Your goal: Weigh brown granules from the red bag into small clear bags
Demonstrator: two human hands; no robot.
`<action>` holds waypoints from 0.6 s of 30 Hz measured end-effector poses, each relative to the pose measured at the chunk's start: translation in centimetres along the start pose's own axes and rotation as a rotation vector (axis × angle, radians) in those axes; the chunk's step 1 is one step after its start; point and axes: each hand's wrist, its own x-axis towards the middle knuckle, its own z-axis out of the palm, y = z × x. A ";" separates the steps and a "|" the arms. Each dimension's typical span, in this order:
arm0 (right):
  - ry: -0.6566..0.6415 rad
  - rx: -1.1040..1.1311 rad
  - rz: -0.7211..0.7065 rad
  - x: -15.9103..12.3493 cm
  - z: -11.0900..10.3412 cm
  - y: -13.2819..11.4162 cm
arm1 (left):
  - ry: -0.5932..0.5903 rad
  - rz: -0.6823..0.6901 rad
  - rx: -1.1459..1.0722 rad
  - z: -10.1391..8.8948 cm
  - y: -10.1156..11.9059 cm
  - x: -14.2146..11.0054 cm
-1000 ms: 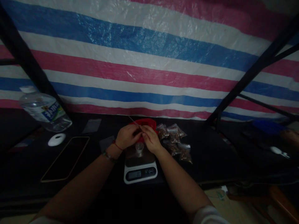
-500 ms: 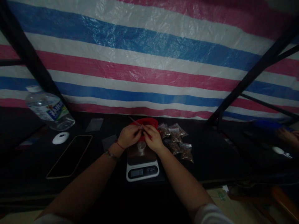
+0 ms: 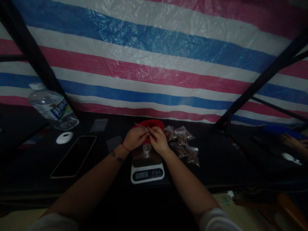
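Observation:
My left hand and my right hand meet above a kitchen scale, fingers pinched on a small plastic zip bag. Only a thin edge of the bag shows; the fingers cover the rest. Just below them, a small clear cup stands on the scale's metal plate. Behind the hands sits a red container, partly covered by them. To the right of my right hand lie several filled zip bags with brownish bits inside.
Flat clear bags lie left of the hands. Further left are a phone, a white oval object and a large bottle. A striped sheet hangs behind. Another person's hand is at far right, near a white spoon-like object.
The whole view has shifted slightly. Both hands stay together on the bag over the scale, with the fingers of my right hand now a little straighter.

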 end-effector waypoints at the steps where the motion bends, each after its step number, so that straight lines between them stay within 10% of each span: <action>1: 0.008 0.006 0.005 0.0 -0.1 -0.1 | 0.000 -0.006 0.006 0.0 0.0 0.0; 18: 0.028 0.123 0.139 0.0 -0.2 -0.3 | 0.029 -0.030 -0.031 -0.5 0.4 0.3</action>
